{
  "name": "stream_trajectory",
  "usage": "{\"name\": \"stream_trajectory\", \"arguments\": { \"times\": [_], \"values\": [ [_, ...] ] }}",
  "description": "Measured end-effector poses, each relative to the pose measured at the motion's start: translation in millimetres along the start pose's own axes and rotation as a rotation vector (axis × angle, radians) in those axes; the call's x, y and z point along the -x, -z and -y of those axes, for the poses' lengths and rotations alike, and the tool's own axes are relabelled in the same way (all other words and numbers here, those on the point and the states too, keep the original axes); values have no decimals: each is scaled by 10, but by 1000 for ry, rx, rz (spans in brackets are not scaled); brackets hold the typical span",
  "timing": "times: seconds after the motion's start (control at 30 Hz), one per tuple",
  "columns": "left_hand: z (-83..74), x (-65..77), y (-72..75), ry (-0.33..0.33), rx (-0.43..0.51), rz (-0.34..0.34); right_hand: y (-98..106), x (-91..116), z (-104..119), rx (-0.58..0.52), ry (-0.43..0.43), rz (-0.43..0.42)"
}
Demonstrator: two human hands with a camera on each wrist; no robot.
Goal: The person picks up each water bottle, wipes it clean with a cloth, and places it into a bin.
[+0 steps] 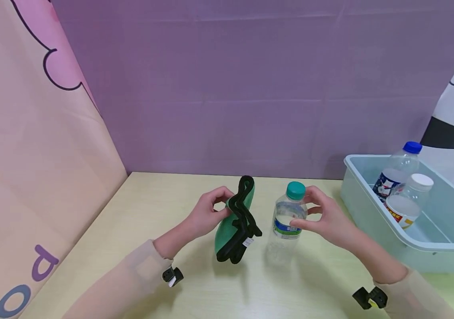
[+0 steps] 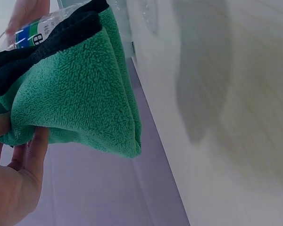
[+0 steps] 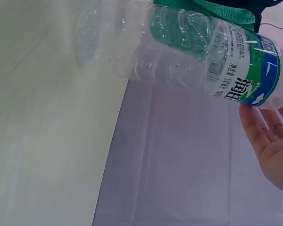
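Note:
My left hand pinches a folded green cloth with black edging, held up above the table. A small white tag hangs at its lower edge in the head view. To its right, my right hand grips a clear plastic bottle by its upper part, thumb on one side and fingers on the other. The bottle has a teal cap and a blue, green and white label. It stands roughly upright in the head view; whether its base touches the table I cannot tell. Cloth and bottle are close together.
At the right of the table stands a light blue plastic bin. Inside it lean a blue-capped bottle and a white-capped bottle. A purple cloth backdrop hangs behind the table, and a printed pink one at the left.

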State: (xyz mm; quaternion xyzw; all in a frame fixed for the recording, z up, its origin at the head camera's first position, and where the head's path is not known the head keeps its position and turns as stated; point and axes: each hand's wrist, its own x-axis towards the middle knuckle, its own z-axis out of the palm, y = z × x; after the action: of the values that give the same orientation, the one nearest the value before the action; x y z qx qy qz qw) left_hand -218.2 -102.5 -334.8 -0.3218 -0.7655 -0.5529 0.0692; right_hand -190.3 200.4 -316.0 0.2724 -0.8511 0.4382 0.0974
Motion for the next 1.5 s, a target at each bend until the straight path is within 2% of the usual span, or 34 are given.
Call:
{"name": "stream_trajectory", "arguments": {
  "times": [0.33,0.57,0.9,1.0,1.23,1.5],
  "values": [
    [20,37,-9,25,-18,13,210,135,8,29,25,-113],
    [35,47,-13,21,-19,15,514,244,76,129,-44,-172],
    [40,59,-30,40,-14,26,992,382,126,134,24,-347],
    [46,55,-42,43,-11,28,1150,434,158,145,4,-411],
    [54,50,-63,61,7,32,1438,489,187,244,-116,-503],
    [63,54,-65,63,3,40,1647,504,136,280,-142,-582]
  ]
}}
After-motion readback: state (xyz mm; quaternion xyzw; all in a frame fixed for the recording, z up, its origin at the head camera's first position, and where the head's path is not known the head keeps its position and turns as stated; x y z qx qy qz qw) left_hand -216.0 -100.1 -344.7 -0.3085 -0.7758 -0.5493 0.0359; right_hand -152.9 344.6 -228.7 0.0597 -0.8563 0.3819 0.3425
